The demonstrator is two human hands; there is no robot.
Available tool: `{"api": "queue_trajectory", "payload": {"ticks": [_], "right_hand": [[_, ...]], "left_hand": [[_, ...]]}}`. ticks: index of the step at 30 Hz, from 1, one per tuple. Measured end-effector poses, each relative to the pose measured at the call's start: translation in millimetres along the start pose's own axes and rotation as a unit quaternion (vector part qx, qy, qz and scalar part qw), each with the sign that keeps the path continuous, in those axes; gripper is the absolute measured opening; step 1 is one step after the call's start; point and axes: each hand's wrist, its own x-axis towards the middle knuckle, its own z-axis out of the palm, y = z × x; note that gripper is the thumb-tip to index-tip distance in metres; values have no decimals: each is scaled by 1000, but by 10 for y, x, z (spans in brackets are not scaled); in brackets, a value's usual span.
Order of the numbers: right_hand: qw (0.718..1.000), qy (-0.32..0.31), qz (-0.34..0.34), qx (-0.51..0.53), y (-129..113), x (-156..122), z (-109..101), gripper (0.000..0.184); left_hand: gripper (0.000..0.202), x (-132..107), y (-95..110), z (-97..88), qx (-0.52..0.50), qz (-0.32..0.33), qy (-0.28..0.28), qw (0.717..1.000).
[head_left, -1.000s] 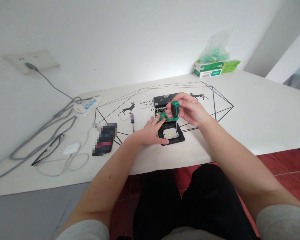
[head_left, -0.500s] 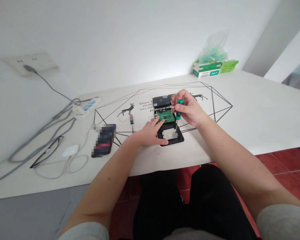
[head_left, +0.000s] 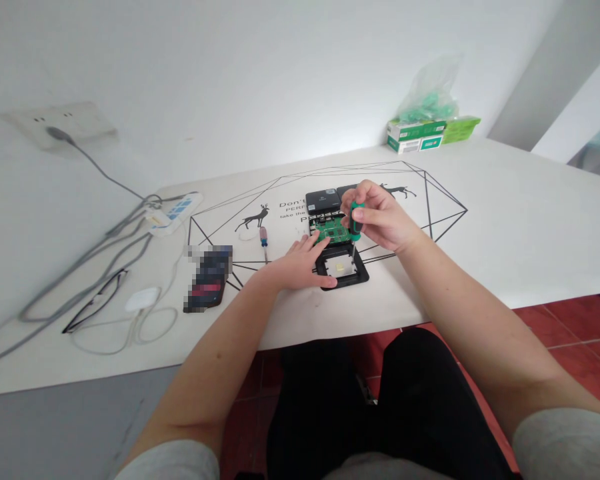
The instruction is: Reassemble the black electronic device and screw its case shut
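An opened black device case [head_left: 360,276] lies on the white table, with a green circuit board [head_left: 333,231] raised over its far half. My right hand [head_left: 383,218] is wrapped round a green-handled screwdriver [head_left: 355,221]; its shaft points down to the case's right edge. My left hand [head_left: 300,265] rests flat with fingers stretched out, fingertips against the board and the case's left side. Two black covers [head_left: 323,200] lie just behind the board.
A small blue-and-red screwdriver [head_left: 264,238] lies left of the case. Further left are a dark phone-like object [head_left: 208,281], glasses [head_left: 96,300], a white charger [head_left: 143,299] with cable, and a power strip [head_left: 173,211]. Green boxes and a bag [head_left: 425,127] stand far right.
My right hand has lowered the screwdriver from a raised tilted hold to upright, tip down at the case's right edge. My left hand has stayed in place.
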Motion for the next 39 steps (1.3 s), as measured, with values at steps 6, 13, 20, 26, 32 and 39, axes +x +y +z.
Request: {"api": "queue_trajectory", "payload": {"ticks": [6,13,20,26,32,39], "right_hand": [[999,26,-20,-8,28,31,-51,49],[999,-8,35,15,-13,-13,-60,29],[1000,4,15,1,-1,4,-67,41],[1000,23,0,1,42,29,-67,47],[999,6,31,16,1,-3,-66,34],[1000,-3,21,3,3,2,-69,38]], "left_hand": [[124,2,-17,23,0,-2,5,1000],[122,-3,-11,13,-4,2,11,1000],[122,12,-31,32,1,4,15,1000],[127,15,-37,40,4,6,7,1000],[124,-7,-1,14,6,1,6,1000],[125,-2,7,0,14,-2,0,1000]]}}
